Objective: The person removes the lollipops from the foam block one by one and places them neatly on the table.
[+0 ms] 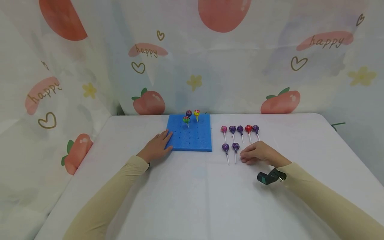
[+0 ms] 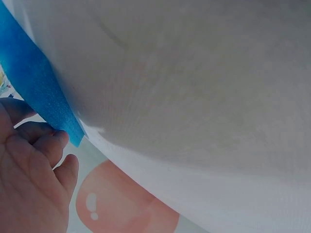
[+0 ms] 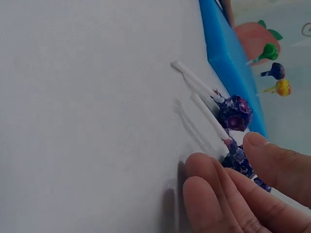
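My left hand lies against the left edge of a blue foam board, fingers spread and fingertips over its edge. Three lollipops stand upright in the board's holes: a purple one, a yellow one and a green one. Two purple lollipops lie in the front row on the table, one farther left, the other beside my right hand. That hand's fingers are loosely bent, with a gap between thumb and forefinger in the right wrist view and no stick visible between them.
Behind the front row lies another row: a pink lollipop, a red one and several purple ones. A white cloth covers the table. A printed curtain hangs behind it.
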Tool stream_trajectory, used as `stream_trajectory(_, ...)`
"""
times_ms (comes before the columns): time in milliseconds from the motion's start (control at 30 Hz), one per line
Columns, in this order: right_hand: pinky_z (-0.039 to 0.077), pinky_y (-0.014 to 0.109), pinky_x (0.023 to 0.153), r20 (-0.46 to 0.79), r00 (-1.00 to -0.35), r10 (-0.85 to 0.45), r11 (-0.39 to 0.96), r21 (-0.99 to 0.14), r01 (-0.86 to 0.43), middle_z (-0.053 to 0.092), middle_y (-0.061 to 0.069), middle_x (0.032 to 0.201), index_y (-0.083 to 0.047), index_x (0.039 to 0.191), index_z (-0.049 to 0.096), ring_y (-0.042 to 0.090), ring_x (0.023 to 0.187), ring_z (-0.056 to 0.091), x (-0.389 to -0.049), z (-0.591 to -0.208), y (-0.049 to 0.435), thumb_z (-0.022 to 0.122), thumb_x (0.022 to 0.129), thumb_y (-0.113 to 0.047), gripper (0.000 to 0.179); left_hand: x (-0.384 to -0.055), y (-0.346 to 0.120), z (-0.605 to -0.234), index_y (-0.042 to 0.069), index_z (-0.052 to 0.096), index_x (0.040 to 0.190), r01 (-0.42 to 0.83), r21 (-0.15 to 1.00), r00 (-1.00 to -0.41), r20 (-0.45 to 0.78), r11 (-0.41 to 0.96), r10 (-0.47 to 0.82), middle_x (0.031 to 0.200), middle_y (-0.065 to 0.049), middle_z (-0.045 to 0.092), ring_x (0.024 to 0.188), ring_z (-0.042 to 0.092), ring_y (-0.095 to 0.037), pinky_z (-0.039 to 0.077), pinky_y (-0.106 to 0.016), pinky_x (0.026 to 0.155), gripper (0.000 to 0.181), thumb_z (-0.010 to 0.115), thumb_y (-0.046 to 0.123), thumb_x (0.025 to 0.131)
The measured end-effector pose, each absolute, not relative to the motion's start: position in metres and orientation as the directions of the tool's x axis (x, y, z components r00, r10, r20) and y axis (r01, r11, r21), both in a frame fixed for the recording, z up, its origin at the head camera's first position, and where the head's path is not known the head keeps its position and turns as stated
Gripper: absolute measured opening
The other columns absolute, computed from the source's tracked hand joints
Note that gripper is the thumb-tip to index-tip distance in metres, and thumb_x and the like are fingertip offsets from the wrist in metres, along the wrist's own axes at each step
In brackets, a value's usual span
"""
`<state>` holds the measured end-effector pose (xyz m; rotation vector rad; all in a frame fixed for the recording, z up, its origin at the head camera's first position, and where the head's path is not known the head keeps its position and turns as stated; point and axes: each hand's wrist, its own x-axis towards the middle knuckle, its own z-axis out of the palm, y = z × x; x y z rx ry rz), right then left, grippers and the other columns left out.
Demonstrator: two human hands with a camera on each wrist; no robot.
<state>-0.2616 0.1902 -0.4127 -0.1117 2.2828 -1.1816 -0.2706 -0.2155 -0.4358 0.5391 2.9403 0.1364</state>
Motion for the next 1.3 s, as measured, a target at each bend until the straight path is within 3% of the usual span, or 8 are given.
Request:
stream_trajectory(133,0.057,0.028,0.080,-0.425,-0.845,-0.324,0.632,-0.762,0.141,0.073,0.010,0.094,0.005,0.113,0.065,0.015,0.084,0.069,-0.266,-0.404,0.194,0.065,0.089,-0.021,0.036,-0.271,-0.216,-0.436,0.002,0.017,0.150,0.349,0.115,-0.924,-0.127,0.930,0.362,0.157,-0.020,0.014,0.146,0.016,-0.033,0.017,-0.047,0.118,0.068,0.042,0.040,0.098)
stream_trajectory(433,0.051,0.043,0.094,-0.350,-0.841,-0.412,0.641,-0.768,0.005,0.060,0.024,0.123,0.007,0.127,0.053,0.033,0.110,0.063,-0.291,-0.367,0.184,0.061,0.092,-0.023,0.047,-0.271,-0.216,-0.438,0.002,0.017,0.150,0.336,0.122,-0.927,-0.129,0.934,0.351,0.157,-0.020,0.014,0.146,0.016,-0.033,0.017,-0.047,0.118,0.069,0.042,0.040,0.098)
stream_trajectory(733,0.045,0.046,0.101,-0.187,-0.877,-0.442,0.546,-0.832,-0.097,0.054,0.023,0.132,0.000,0.130,0.052,0.035,0.119,0.056,-0.329,-0.347,0.143,0.057,0.094,-0.024,0.043,-0.274,-0.217,-0.441,0.003,0.017,0.150,0.335,0.123,-0.928,-0.126,0.934,0.349,0.157,-0.019,0.014,0.146,0.016,-0.033,0.018,-0.047,0.118,0.069,0.043,0.041,0.098)
stream_trajectory(1067,0.039,0.045,0.107,-0.119,-0.933,-0.341,0.306,-0.952,0.009,0.049,0.024,0.137,0.005,0.133,0.046,0.037,0.127,0.048,-0.363,-0.372,0.087,0.055,0.095,-0.017,0.045,-0.274,-0.217,-0.442,0.003,0.018,0.150,0.347,0.127,-0.925,-0.114,0.929,0.361,0.157,-0.019,0.016,0.145,0.018,-0.032,0.018,-0.046,0.118,0.068,0.043,0.040,0.098)
stream_trajectory(1300,0.039,0.041,0.108,-0.148,-0.951,-0.271,0.259,-0.963,0.076,0.048,0.021,0.138,0.004,0.132,0.048,0.032,0.129,0.047,-0.374,-0.399,0.054,0.056,0.095,-0.015,0.043,-0.273,-0.218,-0.442,0.003,0.019,0.150,0.340,0.130,-0.929,-0.109,0.931,0.354,0.157,-0.019,0.016,0.145,0.018,-0.032,0.019,-0.046,0.118,0.068,0.044,0.040,0.098)
